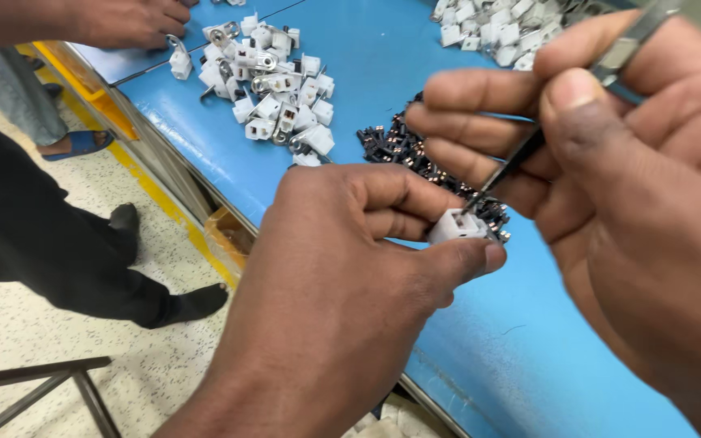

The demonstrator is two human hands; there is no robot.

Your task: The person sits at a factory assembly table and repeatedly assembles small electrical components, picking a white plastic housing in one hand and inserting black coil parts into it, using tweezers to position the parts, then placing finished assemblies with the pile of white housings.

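My left hand (342, 276) pinches a small white plastic housing (454, 225) between thumb and fingers, above the blue table's near edge. My right hand (610, 178) grips metal tweezers (521, 158) whose dark tips reach down into the top of the housing. Just behind the housing lies a pile of small black parts with copper bits (403, 150) on the table.
A heap of white housings with metal clips (273, 81) lies at the table's (383, 57) left, another heap (496, 24) at the far top. Another person's hand (123, 23) rests at the top left; dark-trousered legs (42, 235) stand on the speckled floor. A metal frame (50, 381) sits lower left.
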